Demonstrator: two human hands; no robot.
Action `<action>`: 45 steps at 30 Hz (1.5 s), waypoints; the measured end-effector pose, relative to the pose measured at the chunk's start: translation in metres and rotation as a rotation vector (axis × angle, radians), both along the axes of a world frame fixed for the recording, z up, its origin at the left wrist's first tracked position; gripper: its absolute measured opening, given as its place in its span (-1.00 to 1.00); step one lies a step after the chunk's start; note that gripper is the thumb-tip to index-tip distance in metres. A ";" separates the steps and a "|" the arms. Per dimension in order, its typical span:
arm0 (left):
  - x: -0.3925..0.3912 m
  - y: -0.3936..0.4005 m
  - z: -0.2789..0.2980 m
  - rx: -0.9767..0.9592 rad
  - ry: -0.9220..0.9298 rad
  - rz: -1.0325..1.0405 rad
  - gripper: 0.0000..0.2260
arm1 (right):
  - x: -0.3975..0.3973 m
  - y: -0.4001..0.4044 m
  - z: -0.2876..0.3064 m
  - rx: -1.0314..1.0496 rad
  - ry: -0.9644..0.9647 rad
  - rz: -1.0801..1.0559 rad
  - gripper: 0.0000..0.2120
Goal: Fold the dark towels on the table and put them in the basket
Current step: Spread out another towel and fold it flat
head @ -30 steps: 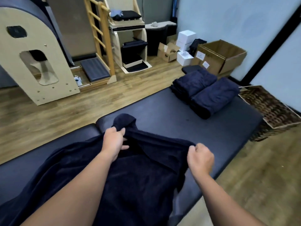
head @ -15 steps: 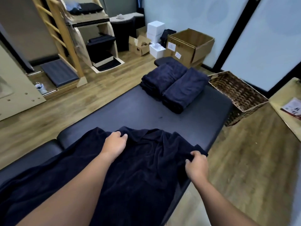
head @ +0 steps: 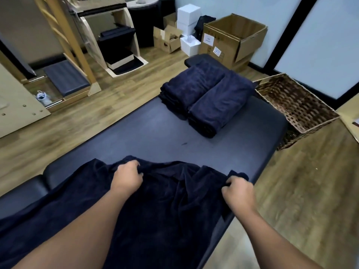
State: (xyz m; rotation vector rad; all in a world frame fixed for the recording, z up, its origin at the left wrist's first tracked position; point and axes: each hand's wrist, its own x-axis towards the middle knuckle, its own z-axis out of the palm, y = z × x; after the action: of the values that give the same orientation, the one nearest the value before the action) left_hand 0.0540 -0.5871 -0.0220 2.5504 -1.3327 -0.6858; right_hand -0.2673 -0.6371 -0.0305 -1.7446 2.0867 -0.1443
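Note:
A loose dark navy towel (head: 167, 206) lies rumpled across the near part of the black padded table (head: 155, 133). My left hand (head: 127, 176) grips its far edge near the middle of the table. My right hand (head: 237, 191) is closed on the towel's far right corner at the table's right edge. Two folded dark towels (head: 206, 98) lie side by side at the table's far end. A brown wicker basket (head: 297, 105) stands on the floor just right of that end, and nothing is visible inside it.
An open cardboard box (head: 233, 37) and white boxes (head: 188, 14) stand beyond the table's far end. Wooden exercise equipment (head: 73, 45) fills the left of the room. Wood floor runs along both sides of the table.
Both hands have spread the towel's far edge wider, the right hand moving to the table's right edge. My head has turned right, bringing the basket fully into view.

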 end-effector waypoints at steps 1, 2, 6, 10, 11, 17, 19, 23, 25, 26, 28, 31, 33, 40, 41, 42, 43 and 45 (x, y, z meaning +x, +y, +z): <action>0.004 -0.014 0.006 -0.077 -0.004 0.026 -0.88 | -0.011 -0.012 0.004 -0.046 -0.009 -0.035 -0.73; 0.008 -0.030 0.015 -0.165 0.006 0.064 -0.87 | -0.021 -0.025 0.009 -0.087 -0.015 -0.065 -0.73; 0.018 -0.090 0.058 -0.448 0.217 0.102 -0.64 | -0.035 -0.054 0.019 -0.161 0.010 -0.101 -0.65; 0.016 -0.114 0.067 -0.231 0.304 -0.152 0.06 | -0.021 -0.053 0.008 -0.162 -0.047 0.082 -0.48; 0.015 -0.111 0.062 -0.139 0.253 -0.174 0.04 | -0.019 -0.049 0.001 -0.159 -0.118 0.152 -0.47; -0.004 -0.038 0.022 0.181 -0.099 -0.284 -0.68 | -0.018 -0.030 -0.028 -0.025 0.088 0.461 -0.67; -0.017 -0.007 0.015 0.246 -0.169 -0.298 -0.65 | -0.010 -0.019 -0.029 -0.069 0.138 0.572 -0.67; -0.039 0.055 0.001 0.304 -0.175 -0.287 -0.47 | 0.024 0.008 -0.031 -0.020 0.128 0.870 -0.48; -0.041 0.088 -0.007 0.324 -0.157 -0.311 -0.39 | 0.046 0.028 -0.029 0.090 0.155 1.023 -0.39; -0.042 0.104 -0.009 0.319 -0.135 -0.302 -0.36 | 0.056 0.039 -0.025 0.113 0.172 1.087 -0.36; -0.042 0.133 -0.013 0.286 -0.094 -0.259 -0.35 | 0.072 0.065 -0.019 0.144 0.179 1.186 -0.32; -0.041 0.185 -0.017 0.231 -0.084 -0.185 -0.37 | 0.091 0.105 -0.016 0.175 0.209 1.307 -0.28; -0.041 0.217 -0.021 0.197 -0.086 -0.167 -0.37 | 0.099 0.122 -0.016 0.180 0.216 1.327 -0.26; -0.059 0.346 -0.031 -0.023 -0.079 -0.054 -0.54 | 0.100 0.174 -0.019 0.136 0.254 1.333 -0.33; -0.065 0.367 -0.033 -0.060 -0.118 -0.040 -0.63 | 0.095 0.186 -0.019 0.108 0.250 1.335 -0.36; -0.073 0.388 -0.033 -0.088 -0.166 -0.027 -0.71 | 0.088 0.197 -0.020 0.081 0.246 1.343 -0.38; -0.080 0.406 -0.034 -0.105 -0.200 -0.020 -0.75 | 0.081 0.206 -0.022 0.058 0.237 1.350 -0.40; -0.098 0.446 -0.033 -0.093 -0.236 -0.028 -0.67 | 0.063 0.227 -0.026 0.000 0.196 1.380 -0.43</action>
State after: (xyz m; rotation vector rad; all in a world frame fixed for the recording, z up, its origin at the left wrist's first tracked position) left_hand -0.0442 -0.1408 -0.0549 2.6056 -1.4355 -0.3251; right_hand -0.2046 -0.4104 -0.0563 -2.8023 0.5688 0.4327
